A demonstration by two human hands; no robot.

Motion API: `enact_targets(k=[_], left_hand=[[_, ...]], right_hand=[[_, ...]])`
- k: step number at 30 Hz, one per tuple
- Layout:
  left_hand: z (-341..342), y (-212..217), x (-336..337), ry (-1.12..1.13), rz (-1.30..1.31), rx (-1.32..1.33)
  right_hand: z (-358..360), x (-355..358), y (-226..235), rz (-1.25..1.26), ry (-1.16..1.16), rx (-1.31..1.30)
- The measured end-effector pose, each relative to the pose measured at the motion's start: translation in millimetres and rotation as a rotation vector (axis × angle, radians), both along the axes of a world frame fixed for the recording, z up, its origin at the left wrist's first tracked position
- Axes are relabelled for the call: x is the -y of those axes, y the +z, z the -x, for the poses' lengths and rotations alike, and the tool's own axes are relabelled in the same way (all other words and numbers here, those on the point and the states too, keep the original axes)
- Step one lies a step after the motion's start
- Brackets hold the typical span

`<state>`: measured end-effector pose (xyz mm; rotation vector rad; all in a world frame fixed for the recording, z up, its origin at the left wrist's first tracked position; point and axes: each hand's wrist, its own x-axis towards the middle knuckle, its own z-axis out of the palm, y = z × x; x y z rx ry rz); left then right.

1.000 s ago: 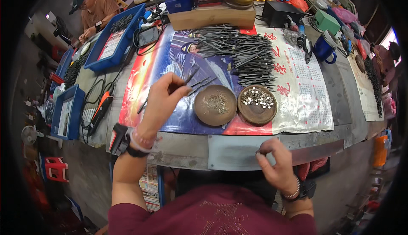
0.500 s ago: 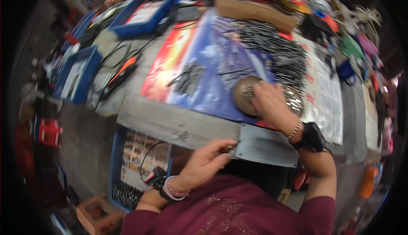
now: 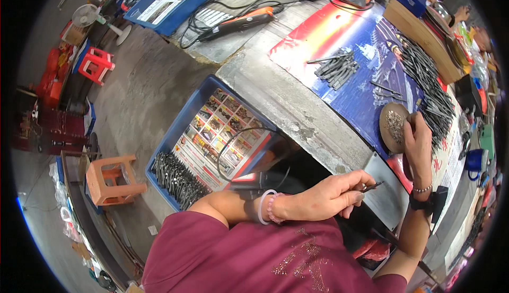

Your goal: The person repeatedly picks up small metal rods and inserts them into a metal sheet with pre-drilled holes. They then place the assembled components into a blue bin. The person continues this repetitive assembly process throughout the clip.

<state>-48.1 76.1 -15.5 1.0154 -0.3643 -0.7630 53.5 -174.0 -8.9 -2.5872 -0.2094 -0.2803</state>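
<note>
We hold a thin dark metal pin (image 3: 373, 186) pinched between thumb and fingers of our left hand (image 3: 328, 196), low in front of our body, just below the near edge of the concrete workbench (image 3: 286, 99). The pin's tip pokes out toward a grey metal plate (image 3: 384, 197) that hangs at the bench's front. Our right hand (image 3: 419, 147) reaches up onto the bench with its fingers curled over the rim of a round brown dish (image 3: 393, 127) filled with small silvery bits; whether it grips anything there we cannot tell, since the fingers hide what lies beneath them.

Beyond the dish, a big heap of dark pins (image 3: 429, 89) sprawls over the blue printed sheet (image 3: 352, 60) that covers the bench top, and a smaller bundle of pins (image 3: 335, 68) lies further to the left on the same sheet, well apart from our hands. An orange and black power tool (image 3: 241, 21) with its black cable rests on the far part of the bench.

Below us, on the floor to our left, a blue crate (image 3: 175, 131) holds another pile of dark pins in its near corner, with a loop of black cable lying over it. An orange stool (image 3: 112, 179) stands just beside the crate.
</note>
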Motion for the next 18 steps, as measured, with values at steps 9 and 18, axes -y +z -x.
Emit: enact_targets(k=[9,18], left_hand=[[8.0,10.1,-2.5,-0.069,-0.023,-0.097],[7.5,17.2,3.1,-0.027,-0.094,-0.047]], right_hand=[[3.8,6.6,-0.9,-0.229,-0.106,-0.01],[2.8,22.7,-9.3,-0.45,-0.037,-0.021]])
